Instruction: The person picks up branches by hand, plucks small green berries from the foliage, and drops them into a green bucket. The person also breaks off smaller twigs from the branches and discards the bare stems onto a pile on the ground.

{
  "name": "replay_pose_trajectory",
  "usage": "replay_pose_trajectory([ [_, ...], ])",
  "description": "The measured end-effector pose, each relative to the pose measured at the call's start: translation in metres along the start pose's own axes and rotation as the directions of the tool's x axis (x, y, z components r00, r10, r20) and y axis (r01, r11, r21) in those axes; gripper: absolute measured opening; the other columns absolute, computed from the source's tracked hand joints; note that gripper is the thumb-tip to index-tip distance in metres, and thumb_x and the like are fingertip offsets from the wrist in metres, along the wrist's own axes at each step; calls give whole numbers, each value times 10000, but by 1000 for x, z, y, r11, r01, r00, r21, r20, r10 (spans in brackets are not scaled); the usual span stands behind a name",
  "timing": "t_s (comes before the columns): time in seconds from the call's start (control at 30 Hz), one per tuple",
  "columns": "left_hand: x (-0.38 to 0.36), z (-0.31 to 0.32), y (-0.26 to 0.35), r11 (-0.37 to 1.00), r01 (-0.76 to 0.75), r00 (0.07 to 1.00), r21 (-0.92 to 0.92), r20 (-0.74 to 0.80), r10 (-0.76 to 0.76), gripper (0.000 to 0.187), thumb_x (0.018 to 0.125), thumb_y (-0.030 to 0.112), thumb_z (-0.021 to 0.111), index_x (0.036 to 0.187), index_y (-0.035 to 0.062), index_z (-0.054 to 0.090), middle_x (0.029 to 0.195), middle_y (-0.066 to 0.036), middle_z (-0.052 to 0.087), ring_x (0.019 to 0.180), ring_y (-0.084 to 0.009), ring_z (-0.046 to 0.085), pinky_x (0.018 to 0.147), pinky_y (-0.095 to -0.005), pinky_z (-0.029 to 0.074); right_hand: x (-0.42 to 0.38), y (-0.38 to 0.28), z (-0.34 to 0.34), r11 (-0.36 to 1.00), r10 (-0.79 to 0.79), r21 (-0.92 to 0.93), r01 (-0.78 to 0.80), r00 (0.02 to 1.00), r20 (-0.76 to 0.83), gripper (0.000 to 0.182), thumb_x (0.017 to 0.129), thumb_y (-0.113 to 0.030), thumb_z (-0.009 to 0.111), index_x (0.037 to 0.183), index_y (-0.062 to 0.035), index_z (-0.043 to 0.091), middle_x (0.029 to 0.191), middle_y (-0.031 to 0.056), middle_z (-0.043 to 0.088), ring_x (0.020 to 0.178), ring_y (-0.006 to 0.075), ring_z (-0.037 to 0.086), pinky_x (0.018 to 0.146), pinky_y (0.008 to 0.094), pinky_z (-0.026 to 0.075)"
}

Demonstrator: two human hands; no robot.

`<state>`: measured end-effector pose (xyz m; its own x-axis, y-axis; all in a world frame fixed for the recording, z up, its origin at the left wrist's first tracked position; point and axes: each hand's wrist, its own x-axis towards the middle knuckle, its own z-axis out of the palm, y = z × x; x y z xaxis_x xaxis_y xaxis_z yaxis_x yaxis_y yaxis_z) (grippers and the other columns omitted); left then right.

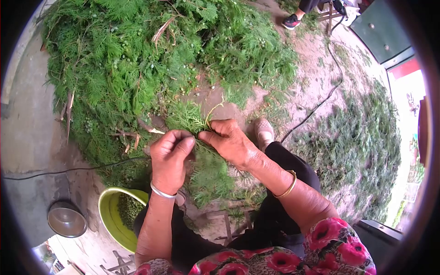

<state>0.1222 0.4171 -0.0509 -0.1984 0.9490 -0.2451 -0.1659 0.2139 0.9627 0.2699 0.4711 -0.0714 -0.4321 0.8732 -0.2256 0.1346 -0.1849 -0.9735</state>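
Between my two hands is a green conifer sprig [185, 117] with flat, scaly leaves. My right hand [231, 142] is closed in a pinch on it, and a thin yellowish stem sticks up past the fingers. My left hand [170, 156] is also closed, thumb against fingers, at the sprig's lower edge; what lies between these fingertips is hidden. Below them, more green foliage [208, 176] hangs or lies between my knees. A large heap of conifer branches [114, 68] with small pale cones spreads in front of me.
A yellow-green bucket [106, 215] holding small green cones or seeds stands at my left, beside a metal bowl [67, 219]. A black cable [321, 103] crosses the floor. Loose cut greenery [353, 146] covers the right side. Another person's shoe [291, 21] shows at the top.
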Motion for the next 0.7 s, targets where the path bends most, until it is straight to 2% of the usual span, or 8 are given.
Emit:
replay_pose_trajectory([
  [0.17,2,2,4,995,96,988,-10,-120,-96,115,829,105,609,818,-9,607,657,9,524,545,-61,460,497,-216,405,0,-2,-12,998,57,-34,-60,996,-65,275,817,-173,643,729,72,552,586,99,483,618,93,421,535,327,396],
  [0.2,2,1,1,950,-147,989,275,6,151,114,827,101,607,839,-13,610,659,-9,527,539,-77,483,509,-229,441,-2,-14,-15,988,80,-129,-85,996,-45,280,810,-181,657,736,71,561,591,97,490,618,93,429,538,323,402],
  [0.3,4,2,-1,949,-29,999,313,52,13,131,833,101,601,862,-26,614,682,-19,535,559,-101,512,498,-260,468,-3,-8,-12,990,-33,-137,40,998,49,266,777,-166,689,750,73,576,610,119,540,615,92,461,557,319,428],
  [0.37,6,5,-8,967,230,972,-108,82,-222,143,846,94,590,889,-41,607,706,-41,554,561,-138,542,473,-279,476,-6,-18,-14,972,-96,-211,108,993,65,227,768,-124,676,755,82,580,635,158,579,628,88,503,570,328,447],
  [0.47,9,-1,-8,868,371,928,-330,165,-333,142,867,98,580,885,-43,577,745,-108,594,550,-193,591,447,-278,484,-5,-14,-17,957,-117,-255,138,989,94,201,771,-104,649,755,85,580,643,178,576,625,114,529,575,335,450],
  [0.53,10,-12,-9,903,302,948,-305,197,-250,147,883,126,564,904,-18,572,803,-111,587,596,-199,574,466,-291,462,-5,-8,-20,951,-90,-291,103,994,60,177,801,-109,651,821,55,587,609,54,487,588,98,440,533,283,392],
  [0.63,14,-30,-8,914,146,977,-380,198,-74,151,903,117,518,947,-18,568,865,-133,579,717,-222,573,535,-308,460,-7,-19,-28,792,-1,-610,-25,999,-42,192,754,-90,546,791,98,551,708,273,586,695,399,610,686,440,489],
  [0.7,18,-40,-8,880,134,987,-455,136,-80,178,905,101,495,986,-42,564,880,-146,576,781,-233,555,632,-327,476,-8,0,-30,756,-4,-654,-15,1000,-28,198,746,-104,539,783,91,552,726,280,588,722,417,606,704,453,490],
])
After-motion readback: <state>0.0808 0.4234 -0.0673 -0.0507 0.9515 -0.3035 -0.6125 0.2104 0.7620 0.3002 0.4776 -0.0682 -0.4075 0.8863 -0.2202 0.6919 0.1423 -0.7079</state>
